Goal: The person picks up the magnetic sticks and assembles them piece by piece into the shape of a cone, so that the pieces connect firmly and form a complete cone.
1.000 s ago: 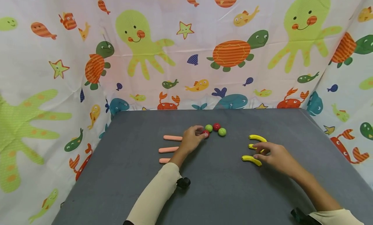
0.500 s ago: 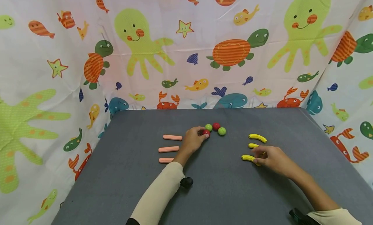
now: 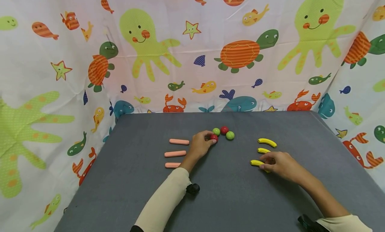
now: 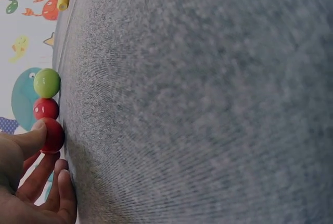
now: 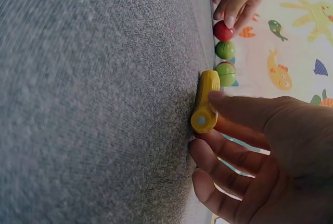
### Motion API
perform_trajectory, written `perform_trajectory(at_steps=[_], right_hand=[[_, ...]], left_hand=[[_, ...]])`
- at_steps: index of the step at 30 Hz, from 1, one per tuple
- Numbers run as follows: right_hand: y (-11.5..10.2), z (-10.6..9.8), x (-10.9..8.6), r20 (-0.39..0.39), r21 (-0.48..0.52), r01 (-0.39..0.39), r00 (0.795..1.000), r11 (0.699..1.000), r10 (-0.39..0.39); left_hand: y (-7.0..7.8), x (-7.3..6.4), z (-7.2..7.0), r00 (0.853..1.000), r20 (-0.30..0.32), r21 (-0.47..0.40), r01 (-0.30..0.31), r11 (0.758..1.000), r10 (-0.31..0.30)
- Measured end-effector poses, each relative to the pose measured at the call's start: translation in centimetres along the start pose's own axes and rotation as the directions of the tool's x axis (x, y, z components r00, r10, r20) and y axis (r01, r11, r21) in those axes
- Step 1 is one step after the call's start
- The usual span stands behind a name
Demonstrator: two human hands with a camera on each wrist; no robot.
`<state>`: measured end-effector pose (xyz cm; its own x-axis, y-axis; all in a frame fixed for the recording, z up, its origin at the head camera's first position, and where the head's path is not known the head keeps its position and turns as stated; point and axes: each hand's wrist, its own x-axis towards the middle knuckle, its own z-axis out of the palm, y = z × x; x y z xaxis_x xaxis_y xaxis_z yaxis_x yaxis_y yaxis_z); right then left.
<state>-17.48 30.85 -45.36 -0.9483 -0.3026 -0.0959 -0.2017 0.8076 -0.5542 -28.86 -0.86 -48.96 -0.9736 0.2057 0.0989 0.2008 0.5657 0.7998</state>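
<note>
Red ball point(image 3: 214, 137) sits on the table point(image 3: 237, 198), pinched by the left hand point(image 3: 200, 145). From the ball in the head view, the right hand point(image 3: 278, 163) pinches a yellow banana point(image 3: 256, 163) at 4 o'clock; pink sticks point(image 3: 175, 154) lie at 8.

A grey, fabric-topped table point(image 3: 231, 195) carries three groups. On the left, three pink sticks point(image 3: 175, 154) lie roughly parallel, one beyond another. Toward the far edge, a red ball point(image 3: 214, 138), a green ball point(image 3: 216, 132), a second red ball point(image 3: 224, 130) and a second green ball point(image 3: 230, 135) sit close together. To the right lie three yellow toy bananas point(image 3: 267, 142), each curved, the nearest one partly hidden.
</note>
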Motion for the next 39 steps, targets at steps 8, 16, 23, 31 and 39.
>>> perform_trajectory(at_steps=[8,16,23,31,39], right_hand=[[-0.1,0.0,-0.1,-0.001,-0.013,0.050,0.999,0.999,-0.050],[-0.3,0.1,0.2,-0.065,-0.021,0.043,0.997,0.999,-0.044],[-1.1,0.2,0.7,-0.144,-0.002,0.018,0.989,1.000,-0.018],[-2.6,0.5,1.5,-0.155,0.057,0.018,0.988,0.998,-0.009],[-4.0,1.1,2.4,-0.151,0.117,-0.007,0.988,0.993,0.025]], left_hand=[[-0.1,-0.3,-0.5,1.000,-0.019,-0.026,-0.018,1.000,0.017],[0.2,-1.4,-0.8,0.998,-0.042,-0.071,-0.042,0.997,0.039],[0.8,-2.9,-1.0,0.998,-0.033,-0.130,-0.066,0.989,0.062],[0.9,-4.3,-0.3,0.999,-0.015,-0.244,-0.050,0.969,0.047],[1.2,-5.5,-0.1,0.998,-0.002,-0.222,-0.061,0.973,0.062]])
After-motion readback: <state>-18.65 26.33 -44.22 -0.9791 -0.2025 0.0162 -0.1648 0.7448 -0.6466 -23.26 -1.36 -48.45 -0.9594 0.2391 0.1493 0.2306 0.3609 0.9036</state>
